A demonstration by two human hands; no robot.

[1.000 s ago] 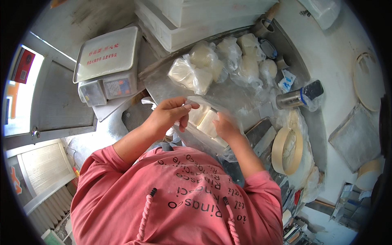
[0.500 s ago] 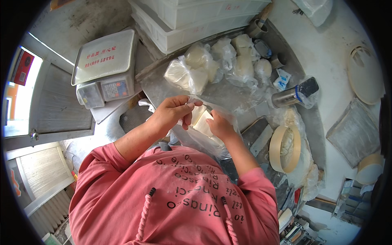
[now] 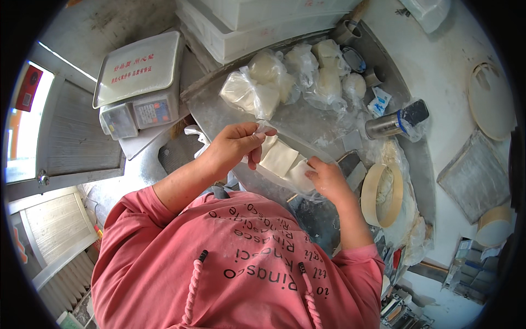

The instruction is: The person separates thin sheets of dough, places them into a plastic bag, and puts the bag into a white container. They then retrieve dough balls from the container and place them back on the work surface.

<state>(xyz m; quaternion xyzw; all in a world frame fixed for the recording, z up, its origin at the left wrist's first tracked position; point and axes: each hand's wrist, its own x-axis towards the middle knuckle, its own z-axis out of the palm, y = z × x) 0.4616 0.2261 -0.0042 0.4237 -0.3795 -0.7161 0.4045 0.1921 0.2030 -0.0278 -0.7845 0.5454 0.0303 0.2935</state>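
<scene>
As our left grip (image 3: 239,146) pinches the bag (image 3: 278,184), our right grip (image 3: 329,179) touches pale sheets (image 3: 278,158), hold unclear; red writing (image 3: 133,68) marks the scale (image 3: 153,45).

Two hands (image 3: 237,143) (image 3: 332,180), one scale (image 3: 139,68), one steel canister (image 3: 385,127) and two drawstrings (image 3: 192,290) (image 3: 310,293) show.

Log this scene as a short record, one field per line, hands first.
Left hand: pinching a clear plastic bag
Right hand: fingers at the end of pale flat sheets; grip unclear
Beyond the hands: pale bagged packs on a grey worktop
Behind packs: white crates
Left side: scale
Right side: wooden ring, metal canister
</scene>
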